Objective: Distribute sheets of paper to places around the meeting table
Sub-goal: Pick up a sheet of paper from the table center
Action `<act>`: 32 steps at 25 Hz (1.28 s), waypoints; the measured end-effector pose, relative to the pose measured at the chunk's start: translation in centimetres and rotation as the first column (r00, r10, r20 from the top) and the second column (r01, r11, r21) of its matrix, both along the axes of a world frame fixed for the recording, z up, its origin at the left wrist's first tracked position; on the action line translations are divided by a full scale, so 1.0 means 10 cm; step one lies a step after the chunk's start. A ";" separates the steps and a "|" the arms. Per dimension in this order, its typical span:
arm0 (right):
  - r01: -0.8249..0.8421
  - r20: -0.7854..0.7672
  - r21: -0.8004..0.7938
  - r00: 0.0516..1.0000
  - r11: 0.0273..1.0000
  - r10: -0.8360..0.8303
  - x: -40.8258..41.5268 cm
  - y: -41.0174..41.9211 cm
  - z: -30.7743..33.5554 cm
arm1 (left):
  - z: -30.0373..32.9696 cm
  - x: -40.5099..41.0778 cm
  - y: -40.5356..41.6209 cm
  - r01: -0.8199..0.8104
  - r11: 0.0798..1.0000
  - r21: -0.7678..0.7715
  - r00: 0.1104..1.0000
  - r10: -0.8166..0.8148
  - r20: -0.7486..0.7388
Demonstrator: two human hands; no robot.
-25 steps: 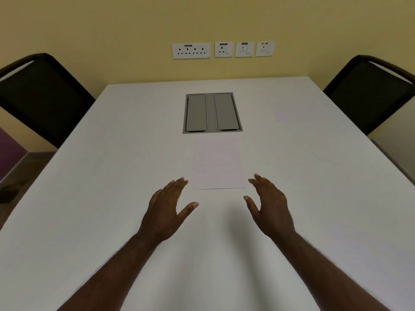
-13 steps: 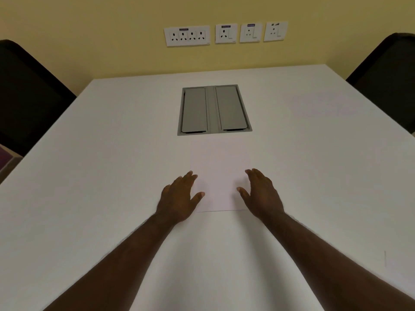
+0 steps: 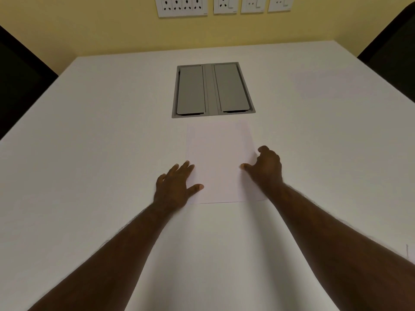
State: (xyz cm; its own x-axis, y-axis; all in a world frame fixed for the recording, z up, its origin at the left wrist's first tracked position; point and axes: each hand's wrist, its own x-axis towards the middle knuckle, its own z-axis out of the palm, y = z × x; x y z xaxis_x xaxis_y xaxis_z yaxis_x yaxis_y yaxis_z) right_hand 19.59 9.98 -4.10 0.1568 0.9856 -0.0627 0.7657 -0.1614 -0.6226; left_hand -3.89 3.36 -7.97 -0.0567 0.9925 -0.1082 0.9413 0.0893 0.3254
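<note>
Paper stack [image 3: 219,160] lies flat on the white table [image 3: 89,153], between my two hands, its far edge just short of the grey cable hatch [image 3: 213,89]. Whether it is one sheet or several I cannot tell from this angle; only a faint second edge shows along the right side.

My left hand [image 3: 174,187] rests flat, fingers straight and slightly spread, fingertips and thumb overlapping the left margin of the stack. Judged purpose: pin the pile so it does not slide.

My right hand [image 3: 266,167] is at the right margin, fingers curled down over the edge, thumb laid on top of the paper. It looks like a pinch starting on the edge, probably to peel off the top sheet, though I cannot confirm a sheet is actually lifted.

Hands are apart, one on each long side of the stack.

Beyond my hands: wall sockets [image 3: 182,6] on the yellow wall; dark chairs at far left [image 3: 20,86] and far right [image 3: 393,43], likely the places to serve. No sheet visibly dealt out yet.
</note>
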 end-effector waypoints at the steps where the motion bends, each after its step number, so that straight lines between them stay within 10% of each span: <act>1: 0.025 -0.047 0.024 0.999 0.999 -0.024 0.03 0.02 -0.01 | -0.01 0.00 0.00 -0.002 1.000 0.004 1.000 0.002 0.004; 15: 0.040 -0.062 0.314 0.998 0.948 -0.022 0.06 -0.05 -0.17 | -0.11 -0.01 0.01 -0.042 0.999 0.027 0.999 0.041 0.035; 22: 0.112 -0.318 0.174 0.947 0.978 -0.052 0.04 0.04 -0.11 | -0.06 0.03 -0.03 -0.059 0.997 0.053 0.991 0.052 0.126; 32: 0.213 -0.862 0.079 0.505 0.974 -0.041 0.20 -0.69 0.37 | 0.86 0.02 -0.32 -0.454 0.889 0.064 0.512 0.201 0.835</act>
State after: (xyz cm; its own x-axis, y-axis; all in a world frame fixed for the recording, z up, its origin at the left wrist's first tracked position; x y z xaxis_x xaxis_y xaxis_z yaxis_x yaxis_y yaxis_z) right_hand 21.59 3.04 -0.38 0.2371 0.9674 -0.0888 -0.1680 -0.0492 -0.9846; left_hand -3.73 0.13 0.65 -0.4007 0.9152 -0.0427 0.2044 0.1347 0.9696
